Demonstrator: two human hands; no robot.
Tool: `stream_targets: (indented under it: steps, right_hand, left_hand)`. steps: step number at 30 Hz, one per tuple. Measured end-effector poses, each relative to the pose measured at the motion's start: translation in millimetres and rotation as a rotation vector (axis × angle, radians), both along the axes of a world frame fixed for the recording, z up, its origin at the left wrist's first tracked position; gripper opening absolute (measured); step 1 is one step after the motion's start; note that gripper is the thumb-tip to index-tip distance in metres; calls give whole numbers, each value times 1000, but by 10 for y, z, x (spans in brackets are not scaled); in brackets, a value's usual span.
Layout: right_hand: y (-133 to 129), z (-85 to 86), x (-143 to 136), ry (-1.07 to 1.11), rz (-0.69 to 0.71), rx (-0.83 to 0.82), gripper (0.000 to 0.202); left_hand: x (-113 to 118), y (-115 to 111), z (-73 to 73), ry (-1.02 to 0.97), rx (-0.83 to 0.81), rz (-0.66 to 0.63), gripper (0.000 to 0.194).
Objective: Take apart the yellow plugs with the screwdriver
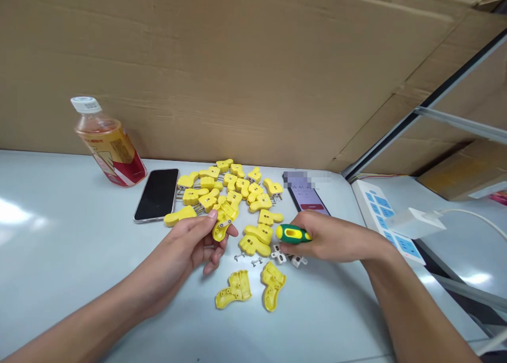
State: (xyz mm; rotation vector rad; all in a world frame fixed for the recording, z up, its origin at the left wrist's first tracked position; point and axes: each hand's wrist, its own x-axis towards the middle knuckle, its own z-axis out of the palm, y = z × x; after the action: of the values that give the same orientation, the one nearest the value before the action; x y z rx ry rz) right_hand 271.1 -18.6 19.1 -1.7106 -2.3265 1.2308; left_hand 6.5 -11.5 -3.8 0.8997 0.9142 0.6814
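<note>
In the head view, my left hand (202, 240) pinches a yellow plug shell half (224, 221), its hollow inside facing up. My right hand (307, 236) is closed around a green and yellow screwdriver (292, 233); its fingertips are close to small white plug inserts (278, 254) on the table. Small screws (256, 261) lie between the hands. Two open yellow shell halves, one on the left (234, 289) and one on the right (273, 286), rest nearest me. Several closed yellow plugs (209, 199) are heaped behind my hands, some with metal pins showing.
A drink bottle (109, 144) and a dark phone (157, 195) stand and lie at the left. Another phone (306, 194) lies behind my right hand. A power strip (388, 220) with a white charger (418, 225) is at the right. Cardboard (237, 73) walls the back.
</note>
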Motion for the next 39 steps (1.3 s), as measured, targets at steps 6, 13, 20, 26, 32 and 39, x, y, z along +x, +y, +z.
stream_targets:
  steps: [6,13,20,26,32,39]
  right_hand:
    - [-76,142,-44,179,-208,336,53]
    - [-176,211,-116,612,-555,971,64]
    - [-369,159,-352,862,-636,675,32]
    - [-391,108,-422,753,-487,702,6]
    - [-341,81,-384,738,-468,772,8]
    - [-340,111,-391,742,-486,695,3]
  left_hand:
    - [-13,0,-15,-42,23,-63,52]
    - [-50,22,-18,-245,-74,-135,40]
    - [-49,40,3,-310,-49,-157,33]
    - [-62,37,16,-310,-27,-155,32]
    - [-72,22,11,-310,-14,-161,30]
    - [-69,14,14,-265,25,-141,31]
